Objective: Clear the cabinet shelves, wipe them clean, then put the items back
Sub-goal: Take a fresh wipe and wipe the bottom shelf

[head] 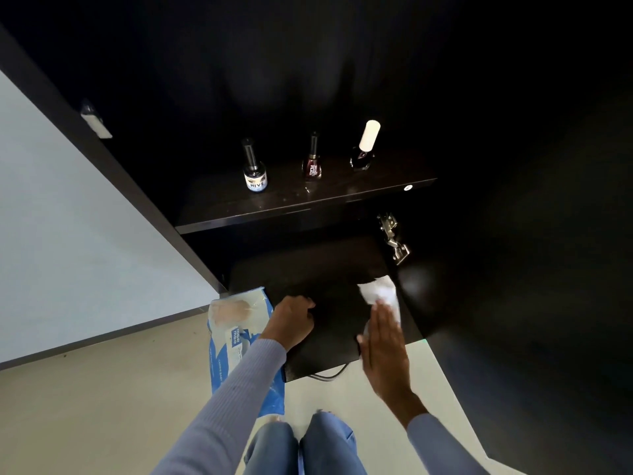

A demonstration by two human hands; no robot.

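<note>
Fingers (383,313) on one wipe (378,291); three bottles (312,166).

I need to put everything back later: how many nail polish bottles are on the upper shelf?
3, upright in a row on the upper shelf: the labelled bottle left, the dark red bottle middle, the white-capped bottle right. The dark back could hide more.

One head cam, close, looks fwd and down into dark cabinet (308,200) over floor (102,389).
</note>
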